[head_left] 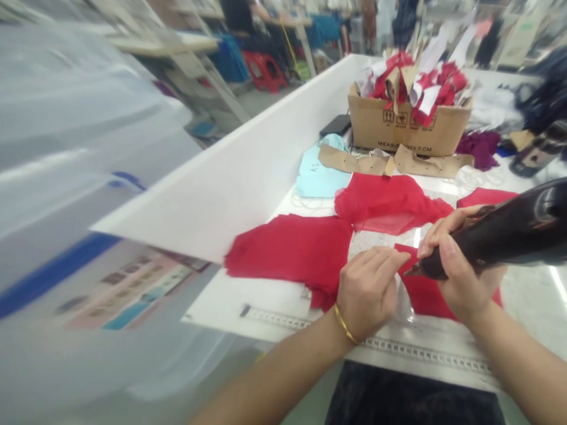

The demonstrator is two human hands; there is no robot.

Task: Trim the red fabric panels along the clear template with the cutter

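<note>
Bench [522, 307]: pale and speckled, under both hands.
White board [248, 171]: stands along the bench, far out past the left hand.
Box [398, 127]: brown cardboard, well beyond both hands, full of red and white scraps.
Big red cloth [292, 248]: lies flat just to the left of the left hand.
Second red cloth [385, 203]: crumpled, just beyond the hands.
Blue cloth [316, 174]: further off than the second red cloth, near the box.
Dark tool [509, 233]: shiny and long, with its pointed tip down on the small red piece, between the two hands.
Right hand [460, 277]: closed tight around the dark tool.
Left hand [367, 292]: fingers curled, with thumb and fingertips pinching the corner of the small red piece.
Small red piece [425, 292]: flat on the bench under both hands.
Bracelet [345, 323]: gold, on the left wrist.
</note>
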